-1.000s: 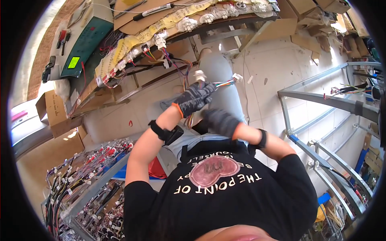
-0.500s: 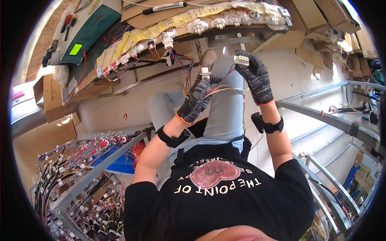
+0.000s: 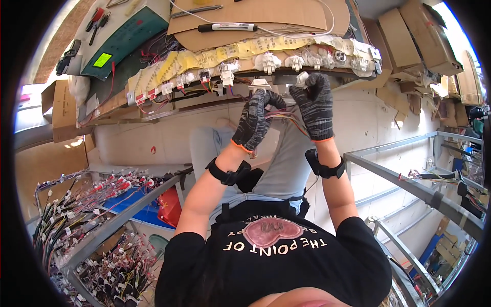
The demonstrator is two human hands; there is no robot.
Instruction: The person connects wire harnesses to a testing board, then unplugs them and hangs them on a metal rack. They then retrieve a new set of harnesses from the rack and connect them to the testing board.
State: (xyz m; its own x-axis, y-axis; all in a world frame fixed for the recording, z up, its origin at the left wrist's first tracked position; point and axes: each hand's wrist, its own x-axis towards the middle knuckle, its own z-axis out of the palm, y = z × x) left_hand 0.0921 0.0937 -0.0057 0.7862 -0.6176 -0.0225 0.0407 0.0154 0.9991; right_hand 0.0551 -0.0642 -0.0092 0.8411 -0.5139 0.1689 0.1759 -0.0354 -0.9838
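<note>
Coloured wires: a thin bundle [image 3: 290, 116] of red, yellow and purple strands runs between the two gloved hands, its long axis slanting from the left hand up toward the front edge of the workbench [image 3: 153, 110].
White connector, left: a small plug [image 3: 259, 84] sits at the left hand's fingertips, pointing up at the bench's front edge.
White connector, right: a second plug [image 3: 302, 79] is pinched at the top of the right hand, against the same edge.
Left hand: the hand [image 3: 254, 121], in a dark knit glove, has fingers curled narrow around the wires and the plug.
Right hand: the hand [image 3: 315, 105] is closed on its plug, thumb and forefinger together.
Bench edge: a row of white connectors [image 3: 266, 62] and yellow paper labels [image 3: 204, 56] lines it.
Bench top: a black marker [image 3: 227, 27] lies on cardboard [image 3: 266, 13] near the far edge.
</note>
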